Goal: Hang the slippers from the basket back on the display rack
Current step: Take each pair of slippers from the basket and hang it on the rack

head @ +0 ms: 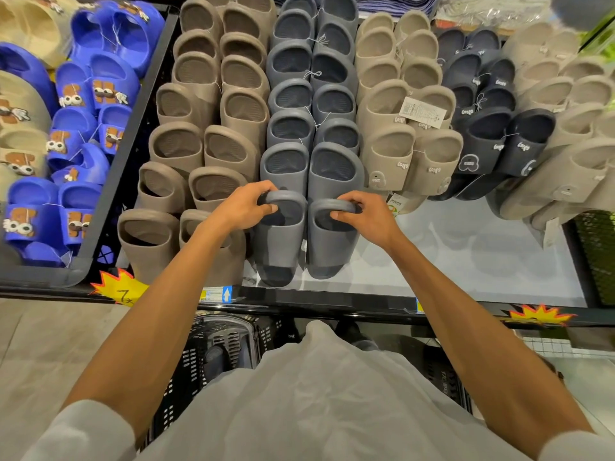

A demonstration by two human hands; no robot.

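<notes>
Hanging 2 grey slippers low on the display rack, my left grip and right grip each clutching 1; the basket below it seems to hold more.

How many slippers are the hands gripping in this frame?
2. The left hand grips the left grey slipper by its strap; the right hand grips the right grey slipper beside it, at the foot of the grey column. Basket contents are mostly hidden.
</notes>
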